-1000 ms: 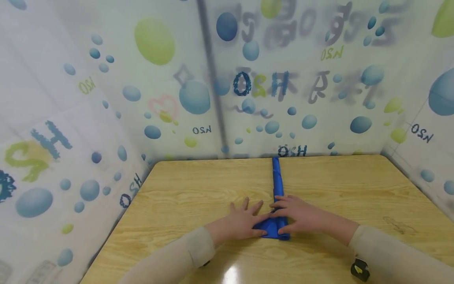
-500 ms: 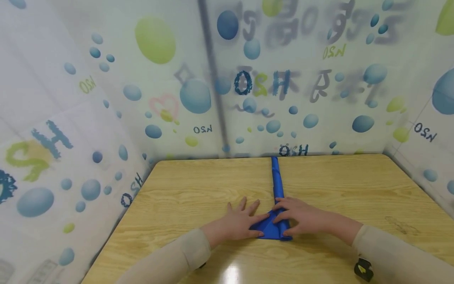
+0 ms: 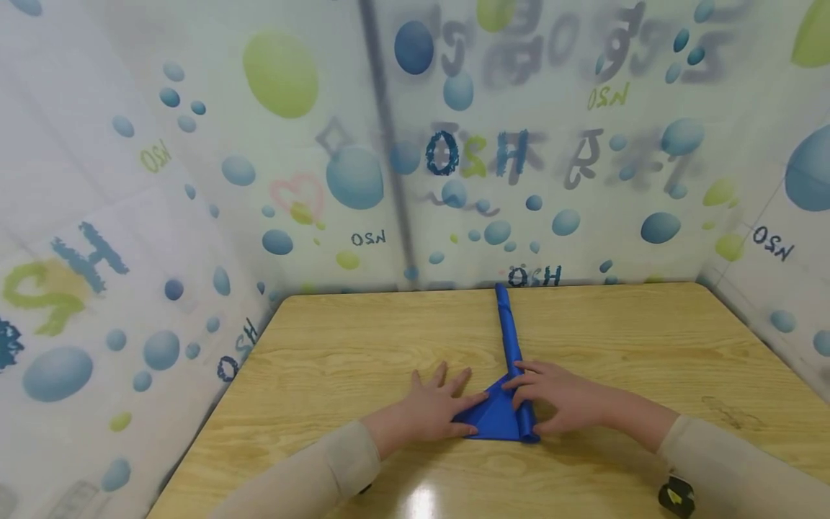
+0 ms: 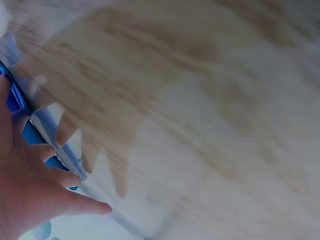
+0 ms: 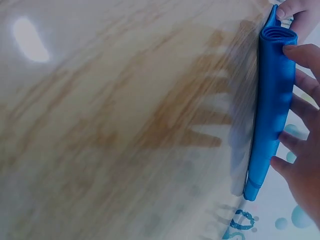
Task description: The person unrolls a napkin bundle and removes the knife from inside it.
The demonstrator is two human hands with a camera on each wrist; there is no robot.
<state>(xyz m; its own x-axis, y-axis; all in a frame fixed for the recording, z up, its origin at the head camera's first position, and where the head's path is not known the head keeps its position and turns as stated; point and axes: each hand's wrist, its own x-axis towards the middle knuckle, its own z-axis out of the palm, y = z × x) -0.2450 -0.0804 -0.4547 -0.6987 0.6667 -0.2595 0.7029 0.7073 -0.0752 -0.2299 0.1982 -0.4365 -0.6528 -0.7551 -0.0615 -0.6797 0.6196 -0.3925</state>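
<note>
compared with one second ago, the roll (image 5: pixel 275 100) of the blue sheet (image 3: pixel 491 419) has shifted at its near end toward the right, and more flat material is now visible between the two hands — before it was a narrow piece, now it is a wider triangle. the right hand (image 3: pixel 559 395) has moved to the right together with the roll, while the left hand (image 3: pixel 436 409) has gone only slightly to the left. the far end of the roll lies at the far edge of the table (image 3: pixel 357 339), almost at the same place as before.

the left hand is laid low with its fingers widely spread; its thumb and index finger rest on the left border of the flat part, and the other fingers point away over the table. the right hand is also spread, with its fingers lightly bent and separate from one another. seen from the right wrist, its thumb touches the roll close to the coiled end, where several layers show, and the other fingertips are along the side — how firmly they press, i cannot tell.

the blue sheet lies on the table, its flat part between the hands and its roll running away from the person. pale sleeves (image 3: pixel 305 465) cover the arms, and behind the table stands a pale backdrop (image 3: pixel 363 72) printed with blue and green dots.
</note>
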